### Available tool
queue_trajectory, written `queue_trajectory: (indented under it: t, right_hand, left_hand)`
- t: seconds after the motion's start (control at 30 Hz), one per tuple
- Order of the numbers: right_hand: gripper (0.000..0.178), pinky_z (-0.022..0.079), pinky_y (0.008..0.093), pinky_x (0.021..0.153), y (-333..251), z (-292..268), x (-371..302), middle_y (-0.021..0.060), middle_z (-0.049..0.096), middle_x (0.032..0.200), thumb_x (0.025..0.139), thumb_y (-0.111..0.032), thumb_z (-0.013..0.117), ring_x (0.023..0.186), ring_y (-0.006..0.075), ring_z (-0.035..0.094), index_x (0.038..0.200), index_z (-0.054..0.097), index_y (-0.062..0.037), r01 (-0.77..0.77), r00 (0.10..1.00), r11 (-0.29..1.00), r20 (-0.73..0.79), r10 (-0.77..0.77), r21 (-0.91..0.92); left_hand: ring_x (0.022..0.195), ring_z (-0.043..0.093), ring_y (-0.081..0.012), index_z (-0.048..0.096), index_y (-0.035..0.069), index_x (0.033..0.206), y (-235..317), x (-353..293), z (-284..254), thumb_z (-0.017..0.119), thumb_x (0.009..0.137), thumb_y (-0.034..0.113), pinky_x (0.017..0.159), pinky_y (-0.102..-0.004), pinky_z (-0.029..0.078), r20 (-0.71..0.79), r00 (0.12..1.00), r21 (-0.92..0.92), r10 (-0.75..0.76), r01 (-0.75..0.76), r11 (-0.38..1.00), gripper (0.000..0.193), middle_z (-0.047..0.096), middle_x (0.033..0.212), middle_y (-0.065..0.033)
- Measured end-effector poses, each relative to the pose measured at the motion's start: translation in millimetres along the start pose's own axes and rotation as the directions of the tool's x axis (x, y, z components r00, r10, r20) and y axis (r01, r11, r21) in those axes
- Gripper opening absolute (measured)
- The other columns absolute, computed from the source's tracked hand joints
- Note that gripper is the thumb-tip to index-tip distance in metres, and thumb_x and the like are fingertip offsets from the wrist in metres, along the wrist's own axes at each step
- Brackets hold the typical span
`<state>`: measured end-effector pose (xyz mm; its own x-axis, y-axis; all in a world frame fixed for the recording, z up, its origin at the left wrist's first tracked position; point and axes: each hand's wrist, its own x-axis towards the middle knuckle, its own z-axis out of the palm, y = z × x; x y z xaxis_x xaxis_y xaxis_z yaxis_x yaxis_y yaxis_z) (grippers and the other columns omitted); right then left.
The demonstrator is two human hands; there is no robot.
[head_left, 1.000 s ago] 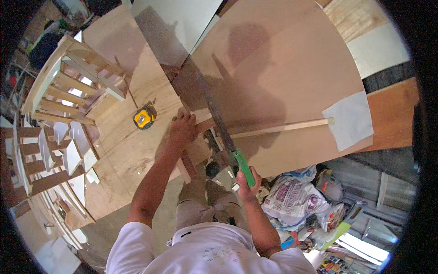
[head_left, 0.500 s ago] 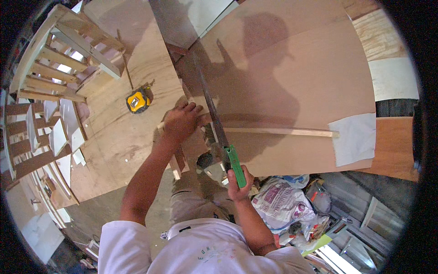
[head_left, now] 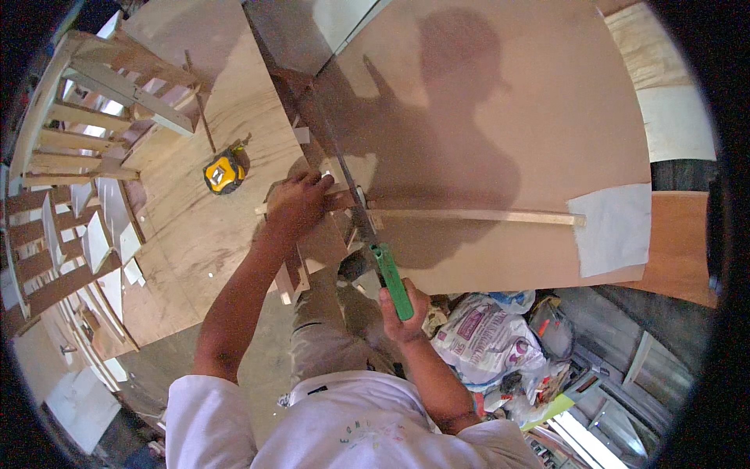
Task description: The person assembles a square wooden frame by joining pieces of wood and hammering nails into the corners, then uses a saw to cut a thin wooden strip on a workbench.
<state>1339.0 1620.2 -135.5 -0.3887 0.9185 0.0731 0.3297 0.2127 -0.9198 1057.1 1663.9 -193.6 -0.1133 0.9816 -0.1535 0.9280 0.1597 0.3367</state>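
My right hand [head_left: 405, 313] is wrapped round the green handle [head_left: 393, 283] of a handsaw. Its long, thin blade [head_left: 342, 162] points away from me and crosses a narrow wooden strip, just right of my left hand. With fingers bent over the strip's left part, my left hand [head_left: 295, 205] presses it at the edge of the plywood surface. To the right of the blade, the strip [head_left: 476, 215] stretches across a brown board [head_left: 562, 109]. The exact contact between blade and strip is too blurred to make out.
A yellow and black tape measure [head_left: 224, 172] lies on the plywood [head_left: 176, 258] at left, near slatted wooden frames [head_left: 86, 141]. A white sheet [head_left: 617, 230] sits at the strip's right end. Below the board are a white printed sack [head_left: 488, 340] and assorted clutter.
The saw and my right hand have shifted slightly left and away from me. My left hand stays on the strip. The whole view has also shifted a little.
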Motion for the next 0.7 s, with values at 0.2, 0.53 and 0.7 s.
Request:
queue_trajectory:
  t: [0.2,0.53,0.7]
  right_hand:
    - [0.02,0.055,0.0421,0.061,-6,-2,-9,0.017,0.069,0.079,0.092,-0.021,0.071,0.068,0.0349,0.07,0.1,0.066,-0.0027,-0.131,0.974,0.989,0.175,0.142,-0.07]
    - [0.021,0.038,0.0351,0.048,-4,8,0,0.0087,0.049,0.059,0.092,-0.011,0.07,0.047,0.0223,0.049,0.08,0.055,-0.0027,-0.007,0.997,1.0,0.08,0.005,0.025]
    - [0.024,0.037,0.0357,0.047,-8,22,12,0.009,0.047,0.059,0.092,-0.012,0.069,0.046,0.0223,0.048,0.077,0.053,-0.0027,0.018,1.0,1.0,0.02,-0.018,0.02]
  left_hand:
    - [0.116,0.063,-0.0313,0.062,0.015,0.128,2,-6,15,0.072,0.083,0.024,0.087,-0.0459,0.057,-0.052,0.998,0.02,-0.033,0.034,0.999,0.047,0.064,0.126,-0.008]
    - [0.114,0.063,-0.0298,0.063,0.013,0.118,5,-15,25,0.073,0.081,0.019,0.089,-0.0456,0.055,-0.267,0.963,0.038,-0.021,0.033,0.999,0.039,0.064,0.112,-0.0074]
    - [0.108,0.065,-0.0306,0.064,0.014,0.114,0,-14,29,0.072,0.08,0.019,0.087,-0.0444,0.056,-0.267,0.964,0.041,-0.015,0.027,0.999,0.035,0.065,0.108,-0.0075]
